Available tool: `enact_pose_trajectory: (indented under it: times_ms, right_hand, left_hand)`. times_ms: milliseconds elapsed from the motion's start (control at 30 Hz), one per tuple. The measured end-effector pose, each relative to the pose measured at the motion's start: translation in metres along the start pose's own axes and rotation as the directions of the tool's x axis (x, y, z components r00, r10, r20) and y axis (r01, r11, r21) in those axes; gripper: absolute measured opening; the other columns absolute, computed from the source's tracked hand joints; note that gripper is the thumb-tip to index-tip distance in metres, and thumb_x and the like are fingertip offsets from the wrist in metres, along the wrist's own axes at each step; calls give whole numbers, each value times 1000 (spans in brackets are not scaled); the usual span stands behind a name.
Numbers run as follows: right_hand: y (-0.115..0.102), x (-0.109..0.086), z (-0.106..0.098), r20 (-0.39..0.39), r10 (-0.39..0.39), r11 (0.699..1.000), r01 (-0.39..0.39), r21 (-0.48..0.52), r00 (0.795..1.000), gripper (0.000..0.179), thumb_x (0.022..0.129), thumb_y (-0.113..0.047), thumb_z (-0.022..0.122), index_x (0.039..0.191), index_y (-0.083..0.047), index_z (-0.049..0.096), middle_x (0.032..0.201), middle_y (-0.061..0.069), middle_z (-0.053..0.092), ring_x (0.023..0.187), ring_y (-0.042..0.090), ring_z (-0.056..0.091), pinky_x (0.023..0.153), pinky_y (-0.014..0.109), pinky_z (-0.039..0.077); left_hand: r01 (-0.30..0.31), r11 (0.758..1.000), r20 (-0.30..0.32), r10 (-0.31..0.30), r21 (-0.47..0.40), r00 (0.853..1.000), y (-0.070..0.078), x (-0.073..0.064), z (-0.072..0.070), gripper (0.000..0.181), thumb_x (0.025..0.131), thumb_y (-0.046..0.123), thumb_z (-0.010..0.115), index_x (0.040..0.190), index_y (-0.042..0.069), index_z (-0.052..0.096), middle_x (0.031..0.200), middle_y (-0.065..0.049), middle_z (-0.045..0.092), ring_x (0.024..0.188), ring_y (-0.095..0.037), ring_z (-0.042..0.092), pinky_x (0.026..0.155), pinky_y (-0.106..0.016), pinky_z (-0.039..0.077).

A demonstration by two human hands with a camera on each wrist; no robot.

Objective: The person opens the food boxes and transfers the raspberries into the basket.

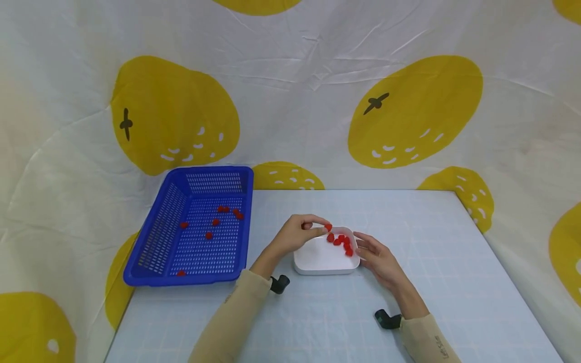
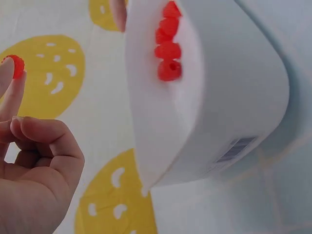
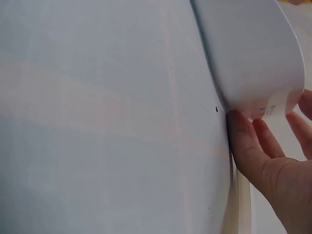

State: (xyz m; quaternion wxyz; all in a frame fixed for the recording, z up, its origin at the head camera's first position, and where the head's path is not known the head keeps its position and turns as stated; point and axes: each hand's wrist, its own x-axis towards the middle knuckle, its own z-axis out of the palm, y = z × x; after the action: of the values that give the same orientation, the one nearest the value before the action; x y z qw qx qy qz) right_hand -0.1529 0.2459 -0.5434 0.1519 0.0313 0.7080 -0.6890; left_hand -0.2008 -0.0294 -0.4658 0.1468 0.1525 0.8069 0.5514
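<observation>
My left hand (image 1: 294, 235) pinches a red raspberry (image 2: 18, 66) between thumb and finger, above the far side of a white rectangular box (image 1: 315, 258). Inside that box, several raspberries (image 2: 168, 49) lie in a line along the right and far walls. My right hand (image 1: 382, 263) touches the box's right end with its fingertips, the fingers fairly straight. The right wrist view shows these fingers (image 3: 248, 151) against the lower part of the box wall.
A blue perforated basket (image 1: 247, 237) stands left of the box, with several raspberries (image 1: 215, 222) scattered on its bottom. The table (image 1: 327, 322) has a pale blue checked cover. Behind it hangs a white cloth (image 1: 290, 116) printed with yellow fruit.
</observation>
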Motion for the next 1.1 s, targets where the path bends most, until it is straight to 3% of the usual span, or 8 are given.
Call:
enact_pose_trajectory:
  times_ms: [133, 367, 567, 767, 1100]
  right_hand:
    - [0, 0, 0, -3, -3, 1000, 3, 9, 1000, 57, 100, -18, 63, 153, -13, 41, 152, 19, 39, 137, 38, 40, 97, 40, 48]
    - [0, 0, 0, 6, -7, 1000, 7, 8, 1000, 58, 100, -18, 63, 153, -13, 40, 153, 19, 38, 138, 39, 39, 98, 40, 48]
    - [0, 0, 1, 0, -10, 1000, 10, 6, 1000, 57, 101, -18, 62, 153, -12, 40, 152, 20, 38, 138, 39, 39, 98, 41, 47]
    - [0, -1, 1, -6, -7, 1000, 7, -3, 1000, 57, 101, -18, 62, 153, -13, 40, 152, 20, 38, 137, 39, 40, 98, 41, 47]
    - [0, 0, 0, -7, -6, 1000, 6, 6, 1000, 56, 101, -17, 62, 152, -13, 41, 152, 19, 39, 136, 39, 41, 97, 39, 49]
  left_hand:
    - [6, 1000, -43, -5, 18, 999, 11, -9, -14, 23, 92, 36, 74, 114, 30, 76, 74, -5, 46, 71, -20, 44, 55, -25, 33]
    - [71, 997, -124, -68, 17, 990, 28, -31, -46, 24, 91, 36, 75, 114, 29, 76, 74, -4, 43, 69, -21, 42, 54, -26, 31]
    - [43, 998, -196, -34, 40, 980, 36, -51, -81, 23, 91, 38, 74, 112, 28, 77, 73, -4, 39, 65, -23, 38, 52, -29, 28]
    - [5, 997, -259, 16, 79, 966, 35, -65, -117, 27, 91, 41, 74, 113, 24, 76, 74, -4, 35, 62, -21, 34, 52, -30, 26]
    - [32, 993, -315, 5, 114, 949, 16, -78, -168, 37, 92, 46, 71, 120, 21, 73, 72, -5, 32, 55, -19, 30, 46, -30, 25]
